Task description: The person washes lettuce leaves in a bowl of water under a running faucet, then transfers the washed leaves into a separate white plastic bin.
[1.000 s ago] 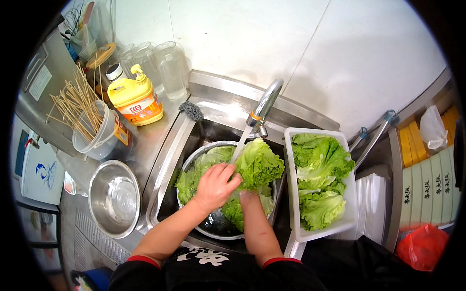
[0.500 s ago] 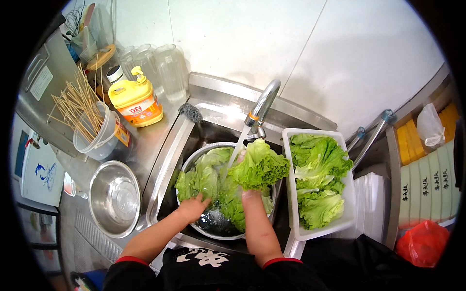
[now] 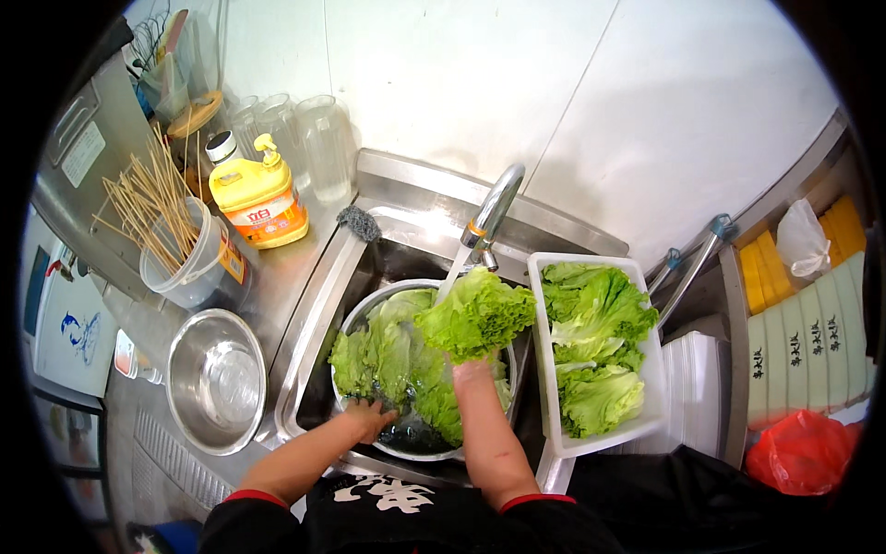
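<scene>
Left hand (image 3: pixel 369 422), fingers spread and gripping nothing visible, lies at the basin's (image 3: pixel 429 456) near-left rim, perhaps steadying it; dark gaps part basin from sink (image 3: pixel 415 226) edges. Right hand (image 3: pixel 471 369) grasps lettuce (image 3: pixel 480 314) over the basin, fingers hidden, likely for wetting by the tap (image 3: pixel 500 196); the tray (image 3: pixel 600 441) overlaps the sink's right edge

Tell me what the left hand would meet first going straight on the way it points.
Probably the wet lettuce leaves in the metal basin, across a dark patch of water from the left hand; depth below the surface is unclear.
</scene>
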`<state>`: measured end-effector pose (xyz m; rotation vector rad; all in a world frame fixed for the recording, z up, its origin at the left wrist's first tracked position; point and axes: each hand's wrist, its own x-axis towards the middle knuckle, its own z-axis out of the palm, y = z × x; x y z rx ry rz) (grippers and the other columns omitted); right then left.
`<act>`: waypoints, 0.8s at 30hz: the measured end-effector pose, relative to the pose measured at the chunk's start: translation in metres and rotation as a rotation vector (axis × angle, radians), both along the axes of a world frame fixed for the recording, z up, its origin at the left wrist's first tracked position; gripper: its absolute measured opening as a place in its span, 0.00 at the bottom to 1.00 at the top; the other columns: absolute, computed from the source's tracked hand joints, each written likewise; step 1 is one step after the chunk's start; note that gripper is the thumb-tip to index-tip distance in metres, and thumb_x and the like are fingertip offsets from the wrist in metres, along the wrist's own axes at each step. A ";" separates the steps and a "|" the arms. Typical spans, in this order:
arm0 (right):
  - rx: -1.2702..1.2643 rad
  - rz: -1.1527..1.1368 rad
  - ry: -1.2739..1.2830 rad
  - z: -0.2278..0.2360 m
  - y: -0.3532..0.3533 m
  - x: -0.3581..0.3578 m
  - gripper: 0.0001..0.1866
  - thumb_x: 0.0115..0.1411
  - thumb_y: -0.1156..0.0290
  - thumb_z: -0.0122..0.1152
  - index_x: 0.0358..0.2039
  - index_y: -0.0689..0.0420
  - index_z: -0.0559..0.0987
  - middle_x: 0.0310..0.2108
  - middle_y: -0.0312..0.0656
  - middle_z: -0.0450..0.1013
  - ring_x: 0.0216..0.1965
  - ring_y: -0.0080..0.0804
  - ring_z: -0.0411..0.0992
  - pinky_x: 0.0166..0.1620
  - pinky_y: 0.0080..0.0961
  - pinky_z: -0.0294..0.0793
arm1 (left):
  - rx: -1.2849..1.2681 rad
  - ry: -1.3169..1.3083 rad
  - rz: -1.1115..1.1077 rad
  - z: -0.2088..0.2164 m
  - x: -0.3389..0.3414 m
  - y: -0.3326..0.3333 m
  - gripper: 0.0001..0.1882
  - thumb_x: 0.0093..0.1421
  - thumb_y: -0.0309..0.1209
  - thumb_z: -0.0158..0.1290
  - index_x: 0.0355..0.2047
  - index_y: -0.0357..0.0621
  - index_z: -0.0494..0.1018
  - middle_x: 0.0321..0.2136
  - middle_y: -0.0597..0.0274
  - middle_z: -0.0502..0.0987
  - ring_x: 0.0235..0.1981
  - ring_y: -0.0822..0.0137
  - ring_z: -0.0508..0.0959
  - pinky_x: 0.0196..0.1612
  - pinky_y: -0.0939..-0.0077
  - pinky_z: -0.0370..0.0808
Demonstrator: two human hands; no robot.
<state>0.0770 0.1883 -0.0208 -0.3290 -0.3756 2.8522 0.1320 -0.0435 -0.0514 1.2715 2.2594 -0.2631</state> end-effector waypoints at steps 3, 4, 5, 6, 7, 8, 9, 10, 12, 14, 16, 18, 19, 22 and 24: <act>-0.012 0.007 -0.102 0.006 -0.006 0.007 0.25 0.59 0.50 0.40 0.50 0.53 0.68 0.47 0.38 0.68 0.47 0.36 0.66 0.50 0.34 0.64 | -0.152 -0.237 0.221 0.005 -0.017 0.011 0.20 0.50 0.37 0.48 0.43 0.44 0.71 0.40 0.46 0.72 0.42 0.51 0.73 0.42 0.64 0.71; -0.019 0.005 -0.139 0.008 -0.006 0.010 0.25 0.59 0.50 0.40 0.49 0.53 0.68 0.47 0.38 0.68 0.47 0.36 0.66 0.50 0.35 0.65 | -0.109 -0.224 0.303 0.013 -0.026 0.014 0.18 0.51 0.38 0.48 0.40 0.44 0.72 0.38 0.46 0.72 0.41 0.52 0.73 0.42 0.63 0.71; -0.025 0.005 -0.174 0.008 -0.007 0.013 0.25 0.59 0.50 0.41 0.49 0.53 0.68 0.46 0.38 0.68 0.47 0.36 0.66 0.50 0.35 0.65 | -0.066 -0.211 0.390 0.026 -0.035 0.016 0.17 0.51 0.39 0.48 0.37 0.43 0.74 0.37 0.46 0.73 0.40 0.53 0.74 0.42 0.63 0.71; -0.031 0.006 -0.208 0.011 -0.008 0.016 0.25 0.59 0.50 0.41 0.49 0.53 0.68 0.46 0.38 0.68 0.47 0.36 0.66 0.50 0.35 0.65 | -0.022 -0.197 0.477 0.034 -0.041 0.017 0.16 0.51 0.41 0.49 0.34 0.43 0.75 0.36 0.46 0.73 0.39 0.53 0.74 0.41 0.63 0.71; -0.040 0.015 -0.230 0.015 -0.011 0.017 0.25 0.59 0.50 0.41 0.49 0.53 0.68 0.46 0.38 0.68 0.46 0.36 0.67 0.50 0.35 0.65 | 0.123 -0.182 0.478 0.028 -0.049 0.009 0.16 0.51 0.37 0.48 0.36 0.40 0.74 0.31 0.47 0.75 0.35 0.52 0.75 0.40 0.63 0.72; -0.042 0.033 -0.242 0.020 -0.014 0.019 0.25 0.59 0.50 0.41 0.49 0.53 0.69 0.46 0.38 0.69 0.46 0.36 0.67 0.50 0.35 0.66 | 0.451 -0.126 0.536 0.018 -0.057 0.000 0.14 0.51 0.34 0.48 0.36 0.40 0.73 0.31 0.47 0.75 0.35 0.51 0.75 0.39 0.63 0.72; -0.043 0.052 -0.249 0.027 -0.018 0.020 0.24 0.59 0.50 0.41 0.49 0.53 0.69 0.46 0.38 0.69 0.46 0.36 0.67 0.50 0.35 0.66 | 0.779 -0.063 0.583 0.011 -0.064 -0.007 0.13 0.51 0.31 0.47 0.36 0.39 0.73 0.30 0.48 0.75 0.34 0.50 0.75 0.38 0.63 0.72; -0.033 0.064 -0.242 0.032 -0.020 0.021 0.24 0.59 0.50 0.41 0.49 0.53 0.69 0.46 0.38 0.69 0.46 0.36 0.67 0.49 0.35 0.66 | 0.904 -0.138 0.777 0.032 -0.074 0.002 0.12 0.51 0.25 0.46 0.36 0.37 0.72 0.28 0.48 0.76 0.32 0.55 0.77 0.36 0.67 0.72; -0.004 0.122 -0.182 0.044 -0.026 0.018 0.24 0.58 0.50 0.41 0.47 0.53 0.70 0.44 0.38 0.70 0.44 0.36 0.69 0.48 0.35 0.68 | 1.145 -0.593 1.116 0.040 -0.102 0.003 0.09 0.55 0.30 0.48 0.32 0.40 0.74 0.21 0.61 0.75 0.23 0.66 0.74 0.31 0.76 0.71; 0.040 0.174 -0.096 0.051 -0.025 0.012 0.24 0.57 0.49 0.42 0.44 0.54 0.72 0.41 0.39 0.72 0.40 0.37 0.71 0.44 0.36 0.71 | 1.095 -0.847 1.276 0.078 -0.117 0.017 0.15 0.56 0.34 0.51 0.44 0.43 0.68 0.31 0.61 0.74 0.31 0.68 0.72 0.38 0.76 0.69; 0.073 0.220 -0.164 0.051 -0.024 0.007 0.24 0.57 0.50 0.42 0.45 0.55 0.72 0.41 0.40 0.72 0.39 0.36 0.72 0.45 0.34 0.70 | 1.135 -1.136 1.505 0.133 -0.108 0.045 0.24 0.55 0.34 0.52 0.52 0.44 0.62 0.40 0.58 0.72 0.39 0.68 0.71 0.44 0.75 0.67; 0.121 0.294 -0.292 0.055 -0.030 0.004 0.24 0.57 0.50 0.43 0.45 0.55 0.72 0.42 0.40 0.72 0.40 0.36 0.71 0.45 0.34 0.70 | 1.232 -1.307 1.289 0.131 -0.106 0.054 0.29 0.54 0.33 0.53 0.56 0.47 0.56 0.45 0.60 0.69 0.46 0.67 0.68 0.49 0.72 0.64; 0.148 0.296 -0.257 0.060 -0.033 0.003 0.25 0.57 0.49 0.44 0.45 0.56 0.72 0.42 0.40 0.71 0.41 0.35 0.71 0.46 0.34 0.70 | 1.275 -1.391 1.168 0.129 -0.106 0.058 0.32 0.54 0.32 0.54 0.57 0.48 0.54 0.48 0.60 0.67 0.50 0.66 0.66 0.51 0.70 0.62; 0.107 0.416 -0.262 0.059 -0.026 0.004 0.26 0.57 0.47 0.44 0.46 0.55 0.71 0.42 0.40 0.71 0.41 0.35 0.71 0.46 0.34 0.70 | 1.003 -1.071 0.961 0.128 -0.107 0.064 0.40 0.49 0.30 0.58 0.59 0.47 0.50 0.50 0.56 0.66 0.51 0.63 0.65 0.52 0.67 0.61; 0.121 0.480 -0.280 0.061 -0.022 0.005 0.27 0.56 0.46 0.44 0.46 0.54 0.71 0.42 0.40 0.71 0.41 0.34 0.71 0.45 0.34 0.70 | 1.055 -1.201 1.026 0.117 -0.116 0.062 0.36 0.48 0.25 0.57 0.57 0.45 0.54 0.47 0.56 0.69 0.48 0.64 0.68 0.49 0.69 0.66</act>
